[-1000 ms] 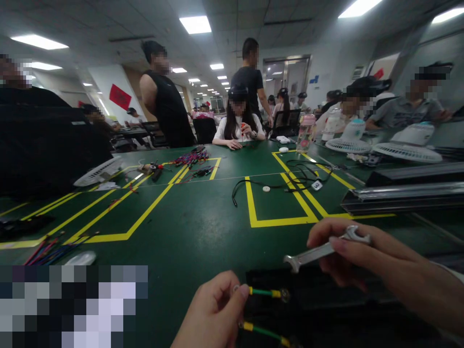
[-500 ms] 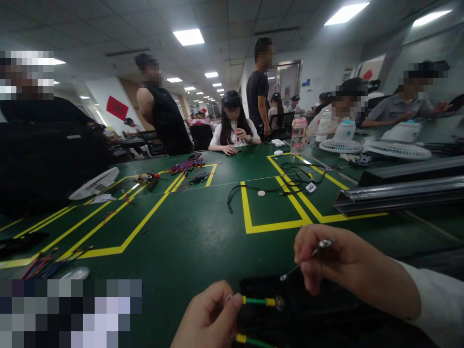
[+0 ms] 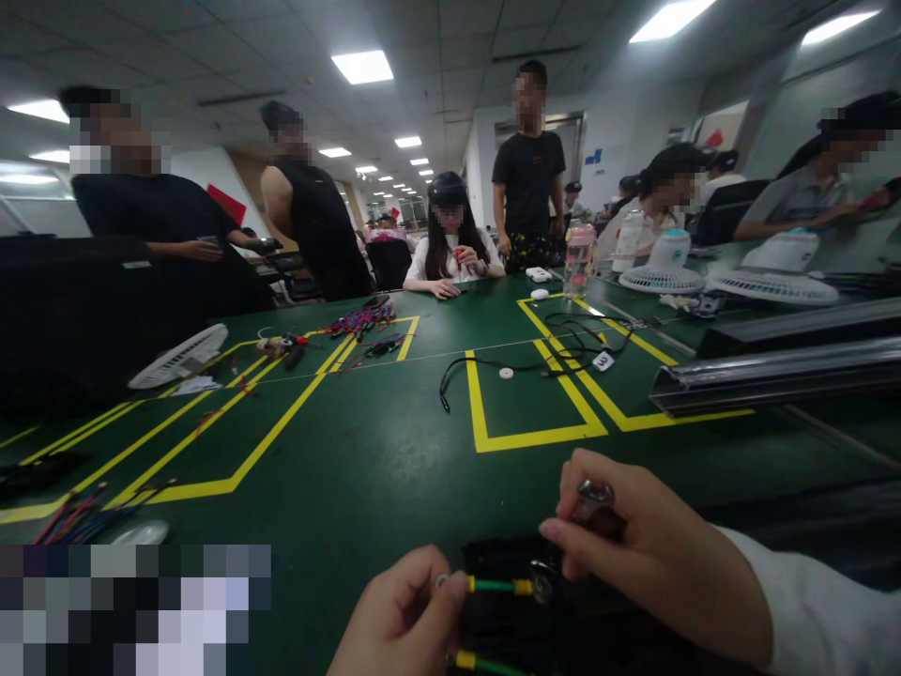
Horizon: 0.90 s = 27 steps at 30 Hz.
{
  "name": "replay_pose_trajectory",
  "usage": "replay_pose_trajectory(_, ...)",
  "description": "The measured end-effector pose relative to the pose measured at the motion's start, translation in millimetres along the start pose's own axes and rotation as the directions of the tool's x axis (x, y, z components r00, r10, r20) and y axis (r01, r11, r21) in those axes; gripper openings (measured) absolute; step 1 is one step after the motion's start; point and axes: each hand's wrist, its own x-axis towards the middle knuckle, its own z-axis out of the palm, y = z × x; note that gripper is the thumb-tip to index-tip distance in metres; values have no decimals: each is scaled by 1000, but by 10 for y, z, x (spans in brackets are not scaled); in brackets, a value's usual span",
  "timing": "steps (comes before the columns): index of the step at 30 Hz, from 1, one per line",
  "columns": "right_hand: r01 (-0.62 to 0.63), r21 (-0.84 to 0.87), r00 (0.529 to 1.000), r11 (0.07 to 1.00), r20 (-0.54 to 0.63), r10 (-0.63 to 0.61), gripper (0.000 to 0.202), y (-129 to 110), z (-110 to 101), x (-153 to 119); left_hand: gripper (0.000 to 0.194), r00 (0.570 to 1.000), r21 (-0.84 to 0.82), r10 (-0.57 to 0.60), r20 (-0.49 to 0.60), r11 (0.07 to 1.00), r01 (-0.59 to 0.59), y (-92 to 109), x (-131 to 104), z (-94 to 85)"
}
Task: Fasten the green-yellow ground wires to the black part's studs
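Head view, and the left grip [image 3: 404,610] has thumb and finger pinching a small ring-shaped metal lug [image 3: 442,581] on a slim green wire [image 3: 493,586] with yellow sleeves. To its right, the right grip [image 3: 644,549] closes around a glossy metal wrench [image 3: 596,491], seen nearly end-on: one end pokes above the fingers, the other sits down by a round metal fastener [image 3: 541,590] at the wire's far end, and I can't tell whether they touch! Below the left fingertips, a second green wire [image 3: 496,666], yellow-banded too. Ahead of both grips, the smooth green surface [image 3: 394,469] with flat yellow tape [image 3: 542,438]; beyond the right grip, long straight-edged black channels [image 3: 788,380], shiny along the top.
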Motion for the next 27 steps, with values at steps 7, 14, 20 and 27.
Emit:
replay_pose_trajectory(7,30,-74,999,997,31,-28,16,42,26,-39,38,999,41,41,-14,998,-41,8,-1,1)
replay_pose_trajectory(14,52,-75,997,996,69,-47,16,51,31,-45,38,999,59,31,-37,998,-29,22,-15,14)
replay_pose_trajectory(20,61,-44,993,997,108,-56,15,63,-3,-25,34,998,58,44,-36,997,-41,18,-12,16)
replay_pose_trajectory(27,46,92,996,995,67,-53,16,7,-44,16,33,999,53,42,-14,998,-41,16,-4,16)
